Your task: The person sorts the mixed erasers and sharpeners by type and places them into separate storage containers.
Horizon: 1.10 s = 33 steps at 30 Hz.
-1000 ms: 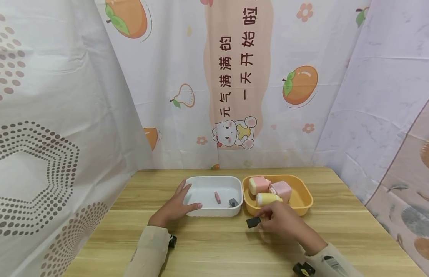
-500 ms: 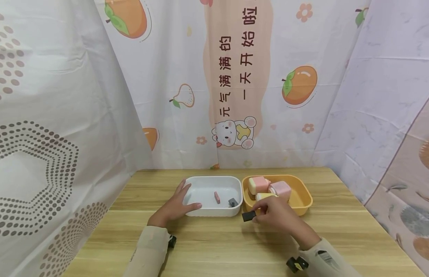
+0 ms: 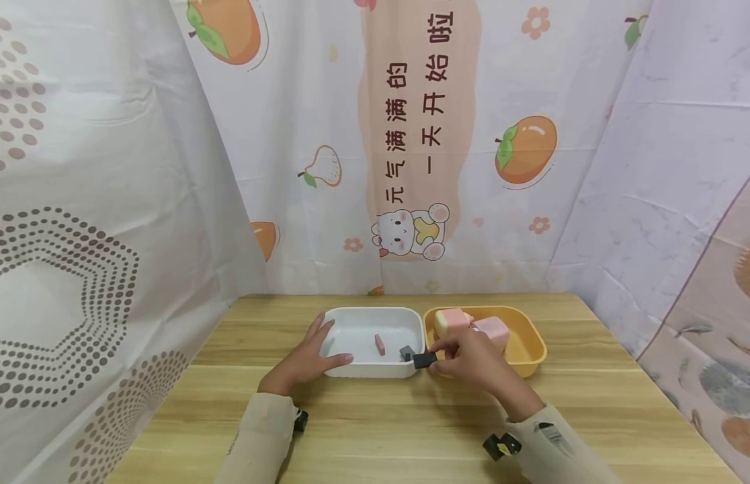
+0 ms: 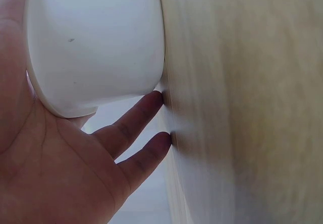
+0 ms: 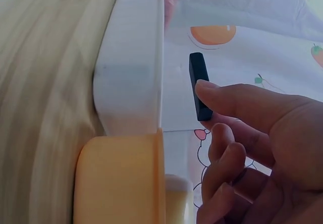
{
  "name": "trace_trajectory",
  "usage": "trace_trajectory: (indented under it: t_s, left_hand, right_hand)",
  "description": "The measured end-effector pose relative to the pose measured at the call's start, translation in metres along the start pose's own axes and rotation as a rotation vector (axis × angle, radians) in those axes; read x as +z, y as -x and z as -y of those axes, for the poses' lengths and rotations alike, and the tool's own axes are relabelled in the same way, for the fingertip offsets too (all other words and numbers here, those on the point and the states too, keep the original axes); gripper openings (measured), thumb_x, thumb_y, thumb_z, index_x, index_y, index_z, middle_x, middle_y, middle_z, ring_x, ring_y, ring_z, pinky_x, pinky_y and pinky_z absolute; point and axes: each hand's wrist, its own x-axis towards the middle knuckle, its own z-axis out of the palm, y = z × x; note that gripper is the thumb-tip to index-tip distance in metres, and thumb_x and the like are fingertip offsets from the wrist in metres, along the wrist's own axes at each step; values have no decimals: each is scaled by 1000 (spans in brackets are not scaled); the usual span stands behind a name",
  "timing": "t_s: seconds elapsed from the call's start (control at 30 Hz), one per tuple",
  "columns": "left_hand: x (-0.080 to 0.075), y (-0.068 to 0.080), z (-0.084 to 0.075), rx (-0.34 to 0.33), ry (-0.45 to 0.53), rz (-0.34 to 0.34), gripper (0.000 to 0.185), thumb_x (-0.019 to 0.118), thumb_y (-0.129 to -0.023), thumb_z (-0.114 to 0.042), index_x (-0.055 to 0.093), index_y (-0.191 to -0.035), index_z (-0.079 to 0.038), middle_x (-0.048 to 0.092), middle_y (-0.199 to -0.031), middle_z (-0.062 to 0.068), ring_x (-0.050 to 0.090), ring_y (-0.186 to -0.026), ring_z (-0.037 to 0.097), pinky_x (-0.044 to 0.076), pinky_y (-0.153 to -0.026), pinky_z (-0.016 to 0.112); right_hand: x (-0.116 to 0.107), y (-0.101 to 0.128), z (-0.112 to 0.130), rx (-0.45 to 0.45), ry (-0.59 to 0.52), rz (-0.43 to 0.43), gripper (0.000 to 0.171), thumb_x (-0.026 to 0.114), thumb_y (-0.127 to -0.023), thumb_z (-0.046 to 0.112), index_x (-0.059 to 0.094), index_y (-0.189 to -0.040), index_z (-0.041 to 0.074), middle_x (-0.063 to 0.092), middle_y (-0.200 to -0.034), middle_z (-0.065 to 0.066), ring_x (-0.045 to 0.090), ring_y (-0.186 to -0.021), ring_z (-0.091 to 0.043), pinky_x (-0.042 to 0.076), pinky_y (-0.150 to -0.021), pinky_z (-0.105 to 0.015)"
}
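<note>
A small black rectangular block (image 3: 424, 360) is pinched between the thumb and index finger of my right hand (image 3: 472, 363). It is held at the near right corner of a white plastic tray (image 3: 369, 370), above rim height in the right wrist view. My left hand (image 3: 305, 359) rests against the tray's left end, thumb along the near rim. Its lower fingers (image 4: 144, 158) reach out nearly straight to the table in the left wrist view. Inside the tray lie a small pink stick-shaped piece (image 3: 380, 345) and a small grey piece with a dark part (image 3: 406, 352).
An orange tray (image 3: 535, 353) adjoins the white one on the right. It holds a pink-and-cream bottle (image 3: 451, 321), a pink bottle (image 3: 494, 331) and a yellow one (image 5: 176, 204), which my right hand covers in the head view. Printed curtains (image 3: 326, 269) hang behind the wooden table (image 3: 363, 430).
My right hand has carried the black block left and up, from in front of the orange tray to the white tray's near right corner. The left hand stays put.
</note>
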Motion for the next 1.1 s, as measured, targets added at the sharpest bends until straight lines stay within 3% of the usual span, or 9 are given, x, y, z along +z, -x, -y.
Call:
trace_trajectory:
  t_s: [0.2,0.87,1.1]
  left_hand:
    - [0,0,1,4,-4,-2,109,72,-85,-69,23,-166,-16,-6,-176,2,17,-159,37,27,-121,64]
    - [0,-1,1,7,-1,-1,110,74,-84,-68,23,-166,-15,-5,-176,2,17,-159,38,27,-121,65]
    - [0,-2,1,5,-6,2,110,74,-85,-68,22,-166,-15,-5,-176,4,17,-159,40,27,-120,66]
  right_hand:
    - [-1,-6,11,37,-68,4,17,91,-77,20,82,-89,26,59,-71,3,55,-70,-15,40,-53,-25]
    - [12,-26,28,27,-95,-30,19,89,-80,25,82,-97,22,62,-71,3,53,-63,-14,37,-50,-24]
    - [18,-34,36,70,-131,-30,22,90,-79,26,82,-100,23,62,-73,1,54,-67,-17,40,-54,-27]
